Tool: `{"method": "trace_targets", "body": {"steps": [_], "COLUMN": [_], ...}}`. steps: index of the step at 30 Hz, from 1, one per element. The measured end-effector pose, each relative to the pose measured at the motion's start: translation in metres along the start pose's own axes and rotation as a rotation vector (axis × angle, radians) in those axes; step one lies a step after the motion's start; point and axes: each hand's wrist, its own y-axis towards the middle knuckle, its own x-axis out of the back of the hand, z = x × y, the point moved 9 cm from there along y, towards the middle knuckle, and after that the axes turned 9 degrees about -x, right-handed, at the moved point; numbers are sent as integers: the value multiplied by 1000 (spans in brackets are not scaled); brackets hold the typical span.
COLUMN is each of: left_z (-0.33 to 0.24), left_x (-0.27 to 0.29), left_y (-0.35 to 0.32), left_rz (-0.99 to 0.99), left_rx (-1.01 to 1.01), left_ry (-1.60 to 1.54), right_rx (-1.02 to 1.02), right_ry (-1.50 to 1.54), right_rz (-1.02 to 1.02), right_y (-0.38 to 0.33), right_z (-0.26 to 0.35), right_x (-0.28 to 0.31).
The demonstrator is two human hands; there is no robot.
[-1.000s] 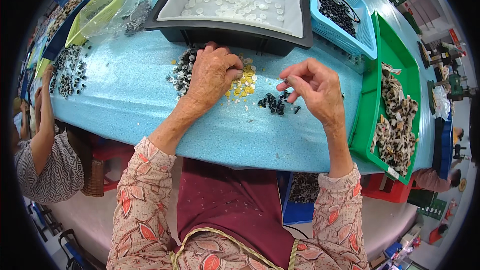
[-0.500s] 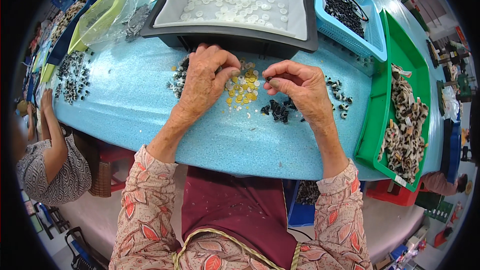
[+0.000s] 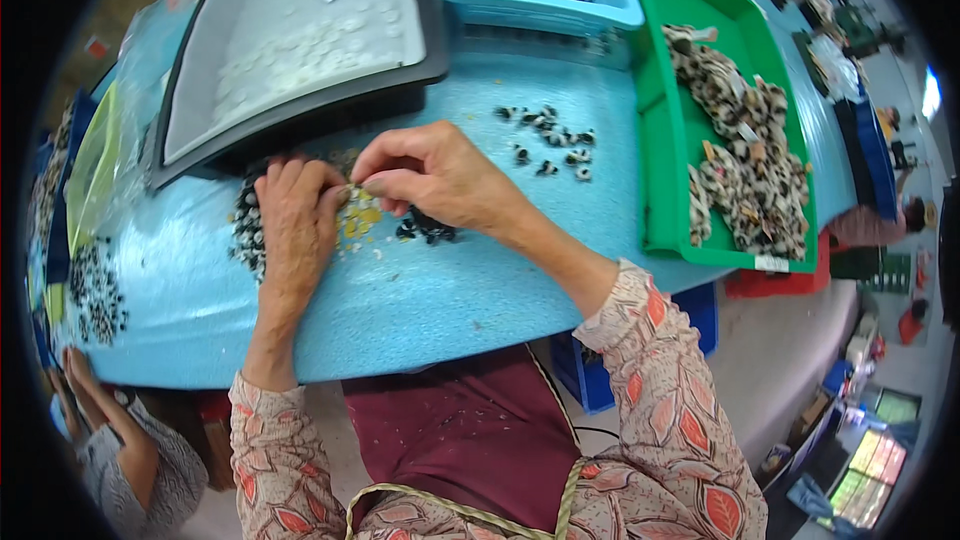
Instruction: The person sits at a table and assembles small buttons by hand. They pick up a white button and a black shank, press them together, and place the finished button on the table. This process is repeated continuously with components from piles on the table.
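My left hand [image 3: 297, 225] rests over the blue tabletop, fingers curled and thumb meeting them by a scatter of yellow and whitish small discs [image 3: 357, 224]. My right hand [image 3: 440, 180] reaches across to it, thumb and forefinger pinched together at the left fingertips. Whatever the two hands hold there is too small and covered to make out. Under the right hand lies a heap of small black plastic pieces [image 3: 427, 228]. Beside the left hand, partly hidden by it, is a pile of black-and-white small pieces [image 3: 246, 230].
A black tray [image 3: 432, 15] with a white lining holds translucent discs [image 3: 300, 60]. A light blue basket [image 3: 540, 15] contains black pieces. In a green crate [image 3: 655, 130] lie spotted plush pieces [image 3: 745, 165]. More black-and-white pieces [image 3: 550, 130] lie nearby; another person [image 3: 140, 455] sits at left.
The view has swung right. My right hand, earlier apart with a small black piece in its pinch, has come left to meet my left hand's fingertips.
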Motion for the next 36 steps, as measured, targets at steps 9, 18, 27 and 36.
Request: {"method": "trace_targets", "body": {"steps": [9,18,27,36], "left_z": [-8,-8,15,10], "left_x": [4,-3,14,-25], "left_y": [7,6,2,-11], "left_rz": [-39,-5,-121,-108], "left_rx": [-8,-7,183,515], "left_ry": [-41,-8,-569,-1786], "right_rx": [37,61,33,114], "right_ry": [-2,-136,146,199], "right_rz": [-61,-78,-118,-61], "right_y": [-3,-3,-4,-9], "right_z": [3,5,9,24], "right_x": [6,7,19,-6]}}
